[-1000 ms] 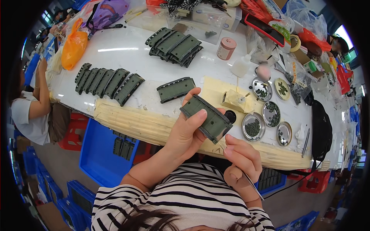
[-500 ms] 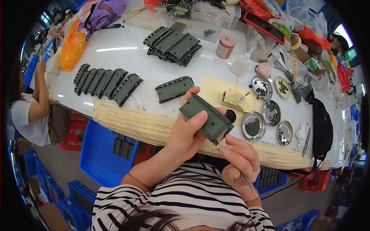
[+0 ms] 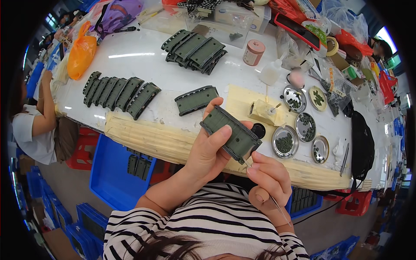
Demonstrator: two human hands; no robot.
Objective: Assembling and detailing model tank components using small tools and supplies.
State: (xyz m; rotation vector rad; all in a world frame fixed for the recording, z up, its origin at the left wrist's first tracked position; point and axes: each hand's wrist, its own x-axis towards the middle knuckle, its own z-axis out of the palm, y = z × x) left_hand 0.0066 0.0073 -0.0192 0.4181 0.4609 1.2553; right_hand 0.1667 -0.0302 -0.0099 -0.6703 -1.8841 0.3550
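Note:
In my left hand [image 3: 208,149] is a dark green rectangular model part [image 3: 232,133] with ridged edges, tilted above the table's front edge. The thumb presses on its upper face and the fingers wrap behind it. My right hand [image 3: 271,175] is closed around slim metal tweezers [image 3: 281,208], whose tips touch or nearly touch the part's lower right corner. Whether the tips grip anything is too small to tell. A similar green part [image 3: 196,100] lies on the table just beyond my left hand.
Green parts form a row [image 3: 119,95] at left and a stack [image 3: 194,50] farther back. Small green pieces fill round metal dishes [image 3: 285,142] at right, near a yellowish block [image 3: 264,112]. A blue bin [image 3: 117,173] stands below the table. Another person [image 3: 37,125] sits at left.
My right hand and the tweezers have shifted slightly left along the part's lower corner. The part in my left hand has moved a touch left too.

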